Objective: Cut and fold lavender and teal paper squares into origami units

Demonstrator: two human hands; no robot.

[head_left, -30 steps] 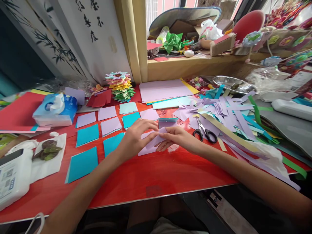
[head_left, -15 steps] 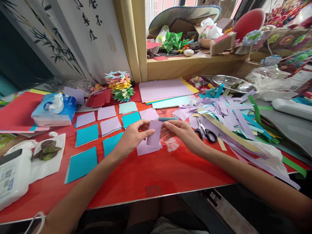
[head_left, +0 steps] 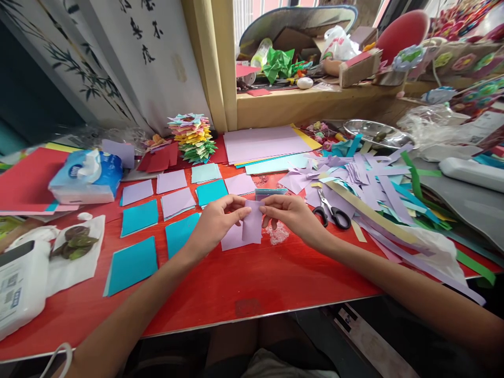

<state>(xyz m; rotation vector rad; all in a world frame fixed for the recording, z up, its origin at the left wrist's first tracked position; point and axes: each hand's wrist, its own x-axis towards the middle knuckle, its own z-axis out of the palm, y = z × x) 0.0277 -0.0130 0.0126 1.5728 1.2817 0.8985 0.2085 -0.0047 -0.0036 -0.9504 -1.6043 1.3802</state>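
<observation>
A folded piece of lilac paper [head_left: 252, 226] hangs upright between my two hands. My left hand [head_left: 226, 218] pinches its upper left edge between thumb and fingers. On the other side, the thumb and fingers of my right hand [head_left: 283, 212] close on its upper right edge. Beneath and behind it lies a flat lilac paper sheet [head_left: 230, 241], partly covered. Just beyond my right fingers sits a small folded paper stack [head_left: 271, 192]. Black-handled scissors [head_left: 334, 212] lie to the right of my right hand.
Stacks of teal paper squares [head_left: 132, 265] and lilac paper squares [head_left: 177, 202] spread left. Paper strips [head_left: 366, 184] heap at the right. A tissue pack [head_left: 86, 176], a layered paper tower [head_left: 192, 137] and large paper sheets [head_left: 260, 144] stand or lie farther back on the red table [head_left: 220, 294].
My right fingers have moved onto the lilac paper's right edge; half a second ago they were beside it. The paper has turned more upright and shifted slightly lower.
</observation>
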